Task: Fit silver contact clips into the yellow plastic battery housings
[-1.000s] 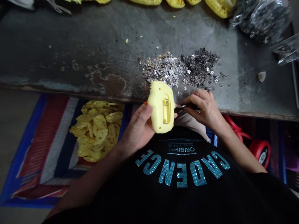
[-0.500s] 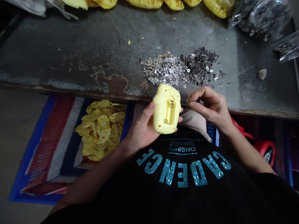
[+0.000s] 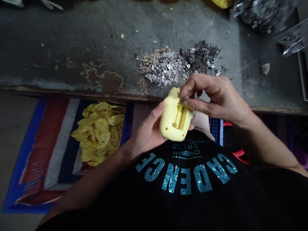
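Note:
My left hand grips a pale yellow moulded plastic casing from below, with its open battery compartment facing up. My right hand is over the casing, and its thumb and fingers pinch a tiny metal contact piece at the top of the compartment. The fingertips hide most of that piece. Just beyond the casing lie a pile of silvery metal pieces and a pile of darker metal pieces.
The worn grey workbench has a front edge just beyond my hands. Plastic bags of metal pieces lie at the back right. Below the bench, left of my body, yellow plastic parts lie heaped on a striped red, white and blue cloth.
My right hand has moved from beside the casing to over its compartment, bringing the metal piece to it. My left hand has turned the casing slightly. The view has shifted a little.

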`<state>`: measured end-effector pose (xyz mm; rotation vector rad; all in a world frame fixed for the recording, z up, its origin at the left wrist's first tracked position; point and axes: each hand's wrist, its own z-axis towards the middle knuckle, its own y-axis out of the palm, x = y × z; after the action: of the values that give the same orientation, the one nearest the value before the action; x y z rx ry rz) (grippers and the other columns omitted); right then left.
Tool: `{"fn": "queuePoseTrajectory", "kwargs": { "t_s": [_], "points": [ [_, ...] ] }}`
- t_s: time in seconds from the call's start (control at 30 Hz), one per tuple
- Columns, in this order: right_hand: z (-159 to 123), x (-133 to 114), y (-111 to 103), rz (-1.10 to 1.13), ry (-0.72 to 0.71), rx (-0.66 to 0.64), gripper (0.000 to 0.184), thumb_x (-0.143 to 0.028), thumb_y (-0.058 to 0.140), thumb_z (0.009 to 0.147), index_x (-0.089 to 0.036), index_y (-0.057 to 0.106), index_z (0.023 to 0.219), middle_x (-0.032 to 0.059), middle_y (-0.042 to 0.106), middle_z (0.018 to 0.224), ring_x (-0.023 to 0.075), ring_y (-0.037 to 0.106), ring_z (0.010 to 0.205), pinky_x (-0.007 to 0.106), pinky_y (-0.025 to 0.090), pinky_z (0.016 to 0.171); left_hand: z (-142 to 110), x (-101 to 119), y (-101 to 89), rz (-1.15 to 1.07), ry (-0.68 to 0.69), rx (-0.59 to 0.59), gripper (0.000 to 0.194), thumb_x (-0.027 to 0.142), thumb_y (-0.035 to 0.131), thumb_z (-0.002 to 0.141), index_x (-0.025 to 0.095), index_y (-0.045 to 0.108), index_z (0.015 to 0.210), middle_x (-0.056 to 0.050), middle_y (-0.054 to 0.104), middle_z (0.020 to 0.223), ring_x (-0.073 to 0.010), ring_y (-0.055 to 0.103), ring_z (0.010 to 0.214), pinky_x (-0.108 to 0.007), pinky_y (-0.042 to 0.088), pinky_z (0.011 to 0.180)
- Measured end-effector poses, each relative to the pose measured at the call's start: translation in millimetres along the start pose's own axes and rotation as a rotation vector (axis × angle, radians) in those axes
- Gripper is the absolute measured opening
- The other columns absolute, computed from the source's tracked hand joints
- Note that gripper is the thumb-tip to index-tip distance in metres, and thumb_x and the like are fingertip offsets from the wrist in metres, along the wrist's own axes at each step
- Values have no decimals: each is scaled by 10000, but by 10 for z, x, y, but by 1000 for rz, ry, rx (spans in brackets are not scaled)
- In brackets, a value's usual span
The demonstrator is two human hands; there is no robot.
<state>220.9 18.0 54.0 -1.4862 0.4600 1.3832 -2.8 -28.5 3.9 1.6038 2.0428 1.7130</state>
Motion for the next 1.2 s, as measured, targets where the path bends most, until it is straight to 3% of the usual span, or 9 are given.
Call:
{"fn": "queuePoseTrajectory", "kwargs": {
  "t_s": [0.3,0.43,0.6,0.7,0.9,1.03,1.2],
  "points": [
    [96,-115,-146,-129,-29,-61,150,-306,904,901,-317,759,940,-20,811,903,169,708,785,330,563,718,17,-23,55,-25,9,2,577,614,837,949,208,732,1345,-126,853,1112,-349,849,1045,-358,708,671],
    [156,-71,-172,-86,-68,-81,229,-406,974,826,-400,770,928,-56,825,848,177,700,740,318,549,640,17,-44,20,-30,34,18,584,613,865,935,222,746,1352,-121,842,1262,-368,815,1214,-409,741,809],
    [141,18,-109,-81,-31,-11,222,-408,959,841,-429,757,929,-93,821,838,172,734,779,324,550,670,0,-76,-1,-27,58,37,505,571,831,985,270,739,1380,-84,778,1481,-364,759,1352,-478,725,983],
    [83,-28,-56,-62,-2,117,210,-394,947,856,-415,742,894,-76,789,789,191,747,827,335,559,707,-9,-74,15,-47,43,47,499,590,814,991,272,740,1369,-76,780,1482,-382,751,1365,-452,733,919],
    [-143,-162,40,-341,29,132,46,-295,760,1017,-328,763,984,-18,826,986,220,744,870,414,580,842,-1,-36,-34,-74,-26,0,569,635,816,960,262,734,1381,-105,846,1246,-385,844,1132,-353,701,663],
    [-308,-19,181,-541,-54,176,221,-353,580,1127,-323,797,1148,40,834,1133,274,735,993,511,533,948,18,-26,-62,-61,-46,-39,704,668,818,928,248,671,1473,-140,825,1264,-421,842,1123,-319,671,559],
    [-445,74,318,-697,-82,148,264,-428,584,1124,-369,791,1277,45,813,1293,306,678,1074,558,469,971,27,-46,-48,-54,-39,-47,751,711,824,901,233,665,1459,-158,813,1290,-456,815,1187,-323,676,540]
  ]
}}
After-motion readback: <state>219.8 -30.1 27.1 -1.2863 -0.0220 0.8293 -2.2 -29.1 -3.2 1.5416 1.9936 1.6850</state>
